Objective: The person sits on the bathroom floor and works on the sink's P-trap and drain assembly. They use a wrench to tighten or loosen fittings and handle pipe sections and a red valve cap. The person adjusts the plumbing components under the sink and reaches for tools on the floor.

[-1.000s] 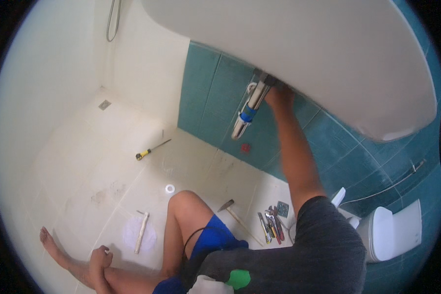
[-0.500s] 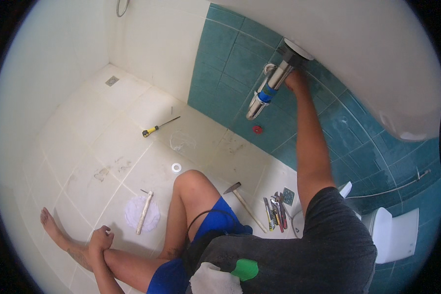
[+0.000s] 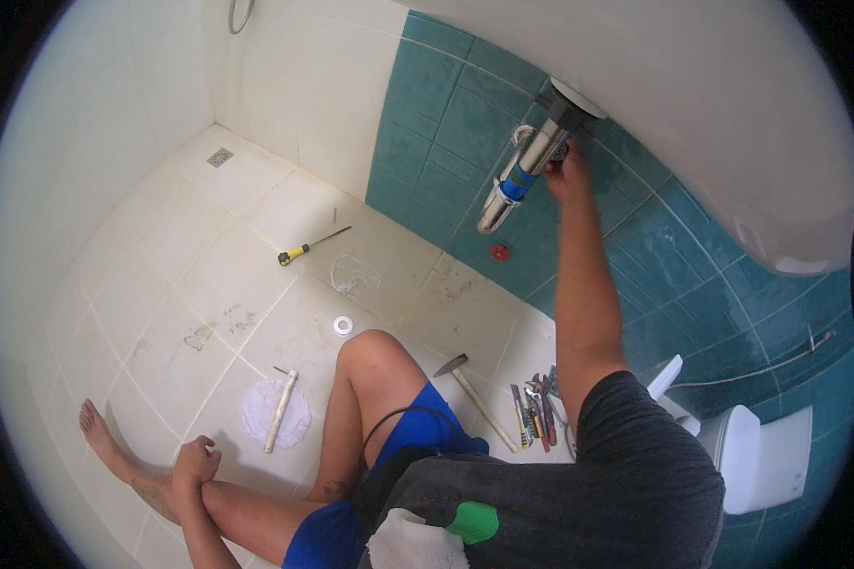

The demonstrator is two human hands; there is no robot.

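Note:
My right hand (image 3: 569,174) is raised under the white basin (image 3: 712,123), beside the chrome drain pipe (image 3: 543,144). Its fingers are bent around something dark that I cannot make out, partly hidden behind the pipe. A dark nut (image 3: 571,112) joins the pipe to the basin's underside. Lower down, blue tape (image 3: 516,182) wraps the pipe, and a whitish tie or hose runs alongside it. My left hand (image 3: 196,462) hangs loosely at my shin, fingers slightly curled and apart, with nothing visible in it.
On the tiled floor lie a yellow-black screwdriver (image 3: 294,254), a white ring (image 3: 343,326), a hammer (image 3: 474,398), and several hand tools (image 3: 537,413). A white tube (image 3: 280,412) rests on a white cloth. A red round fitting (image 3: 499,252) sits on the teal wall; a toilet (image 3: 754,455) stands at right.
My right hand has come down slightly and out from behind the drain pipe, so more of its fingers show. The forearm has shifted left. My left hand stays in place.

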